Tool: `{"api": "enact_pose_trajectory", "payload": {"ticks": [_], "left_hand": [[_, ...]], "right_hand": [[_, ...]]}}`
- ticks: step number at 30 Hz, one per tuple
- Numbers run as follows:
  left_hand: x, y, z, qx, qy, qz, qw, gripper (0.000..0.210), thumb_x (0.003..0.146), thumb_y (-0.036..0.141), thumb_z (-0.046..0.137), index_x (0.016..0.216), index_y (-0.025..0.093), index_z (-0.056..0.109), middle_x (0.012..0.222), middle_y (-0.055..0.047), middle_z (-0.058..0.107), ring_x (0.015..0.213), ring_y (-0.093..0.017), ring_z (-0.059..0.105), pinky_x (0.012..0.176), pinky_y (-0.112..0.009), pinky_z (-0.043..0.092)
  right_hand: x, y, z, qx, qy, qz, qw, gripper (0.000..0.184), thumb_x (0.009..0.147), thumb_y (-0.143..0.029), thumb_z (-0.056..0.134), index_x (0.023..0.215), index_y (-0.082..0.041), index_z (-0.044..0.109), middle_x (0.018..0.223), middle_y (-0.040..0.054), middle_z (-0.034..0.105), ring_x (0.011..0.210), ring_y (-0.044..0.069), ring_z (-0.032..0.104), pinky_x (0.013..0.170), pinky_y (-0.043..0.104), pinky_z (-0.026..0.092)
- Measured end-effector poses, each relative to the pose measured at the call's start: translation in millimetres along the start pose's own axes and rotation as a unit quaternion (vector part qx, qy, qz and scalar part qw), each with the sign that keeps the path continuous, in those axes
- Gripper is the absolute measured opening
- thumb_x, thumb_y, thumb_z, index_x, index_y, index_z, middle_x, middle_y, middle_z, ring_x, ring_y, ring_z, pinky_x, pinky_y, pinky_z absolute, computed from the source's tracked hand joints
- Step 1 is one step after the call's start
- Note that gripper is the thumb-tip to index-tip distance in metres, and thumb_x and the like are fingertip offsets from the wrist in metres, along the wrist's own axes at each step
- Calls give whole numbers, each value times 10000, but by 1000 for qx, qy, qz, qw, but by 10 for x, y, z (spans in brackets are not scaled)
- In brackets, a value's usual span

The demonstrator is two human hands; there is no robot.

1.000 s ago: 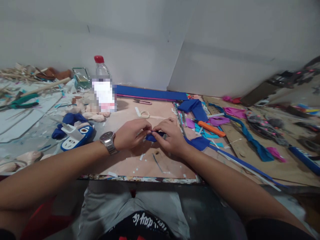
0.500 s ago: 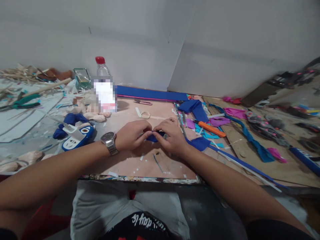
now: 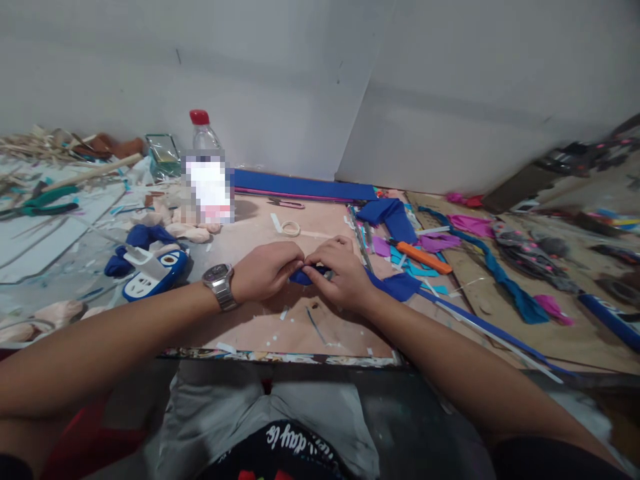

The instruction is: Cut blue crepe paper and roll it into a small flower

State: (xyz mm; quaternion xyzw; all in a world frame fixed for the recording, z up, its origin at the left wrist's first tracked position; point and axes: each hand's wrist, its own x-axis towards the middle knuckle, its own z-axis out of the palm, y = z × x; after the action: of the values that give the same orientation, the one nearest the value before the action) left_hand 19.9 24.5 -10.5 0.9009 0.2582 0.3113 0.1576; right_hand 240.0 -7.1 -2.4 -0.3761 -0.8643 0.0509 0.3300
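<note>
Left hand [image 3: 265, 272] and right hand [image 3: 339, 272]: I pinch blue material [image 3: 301, 277] between them | cream ring [image 3: 291, 235] just beyond my fingers

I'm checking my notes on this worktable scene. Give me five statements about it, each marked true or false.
1. The left hand and right hand hold blue material. True.
2. The wristwatch is on the right wrist. False: the wristwatch is on the left.
3. An orange tool lies to the right of both hands. True.
4. The bottle has a green cap. False: the cap is red.
</note>
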Motion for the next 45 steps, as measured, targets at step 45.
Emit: {"api": "enact_pose_trajectory", "payload": {"ticks": [45], "left_hand": [[19,17,-57,-119,96,-86,985,142,936,327,746,950,210,825,900,-40,823,793,-162,729,759,-283,543]], "right_hand": [[-2,48,22,4,75,-2,997,69,971,-276,685,936,-229,721,898,27,797,858,205,712,932,442,413]]}}
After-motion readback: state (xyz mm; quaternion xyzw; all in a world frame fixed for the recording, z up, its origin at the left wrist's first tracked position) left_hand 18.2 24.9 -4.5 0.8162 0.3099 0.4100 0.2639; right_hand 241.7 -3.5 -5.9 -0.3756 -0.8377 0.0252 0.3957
